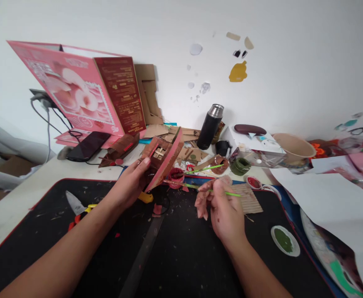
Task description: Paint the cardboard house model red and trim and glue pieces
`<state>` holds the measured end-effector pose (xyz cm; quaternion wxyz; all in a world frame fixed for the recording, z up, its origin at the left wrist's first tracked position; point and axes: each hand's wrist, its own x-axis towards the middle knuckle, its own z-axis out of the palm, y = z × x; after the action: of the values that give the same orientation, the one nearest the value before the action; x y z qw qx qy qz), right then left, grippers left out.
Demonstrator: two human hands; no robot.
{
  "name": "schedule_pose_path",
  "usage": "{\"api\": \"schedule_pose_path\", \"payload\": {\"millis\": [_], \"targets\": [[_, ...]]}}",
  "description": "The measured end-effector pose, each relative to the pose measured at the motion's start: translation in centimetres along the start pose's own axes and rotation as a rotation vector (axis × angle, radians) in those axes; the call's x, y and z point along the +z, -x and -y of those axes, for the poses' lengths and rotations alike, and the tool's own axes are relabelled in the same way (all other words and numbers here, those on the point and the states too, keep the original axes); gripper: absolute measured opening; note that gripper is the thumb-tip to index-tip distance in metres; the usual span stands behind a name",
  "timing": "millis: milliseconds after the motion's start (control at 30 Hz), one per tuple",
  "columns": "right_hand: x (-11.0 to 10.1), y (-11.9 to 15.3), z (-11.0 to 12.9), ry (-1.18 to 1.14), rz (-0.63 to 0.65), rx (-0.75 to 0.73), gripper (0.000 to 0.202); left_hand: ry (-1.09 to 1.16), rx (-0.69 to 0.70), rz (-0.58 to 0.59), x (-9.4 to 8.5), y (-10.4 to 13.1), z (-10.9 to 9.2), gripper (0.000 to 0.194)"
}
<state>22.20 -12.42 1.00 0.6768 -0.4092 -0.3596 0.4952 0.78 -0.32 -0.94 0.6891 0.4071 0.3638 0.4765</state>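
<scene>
My left hand [134,176] grips a small cardboard model [169,156], painted brown with a pinkish-red edge panel, and holds it tilted above the mat. In my right hand [227,215] is a thin paintbrush [232,193] with a green handle, its tip pointing left to the model's lower edge. Whether the bristles touch the model I cannot tell. A crumpled, brown-stained tissue [201,203] is also held at the fingers of my right hand. Just behind the brush stands a pot of red paint [175,179], with a second green-handled paintbrush [211,167] resting across it.
Scissors [75,203] and a long metal ruler [144,248] lie on the black mat [187,265]. A lid of green paint [285,241] and corrugated cardboard [250,198] are at right. Behind stand a black flask [210,126], a pink box [82,91] and a phone [88,146].
</scene>
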Motion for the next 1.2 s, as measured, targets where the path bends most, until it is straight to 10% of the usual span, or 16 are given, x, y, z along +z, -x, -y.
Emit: {"api": "schedule_pose_path", "payload": {"millis": [1200], "targets": [[0.6, 0.3, -0.2, 0.066, 0.061, 0.06, 0.057, -0.046, -0.015, -0.01, 0.2, 0.2, 0.1, 0.044]]}}
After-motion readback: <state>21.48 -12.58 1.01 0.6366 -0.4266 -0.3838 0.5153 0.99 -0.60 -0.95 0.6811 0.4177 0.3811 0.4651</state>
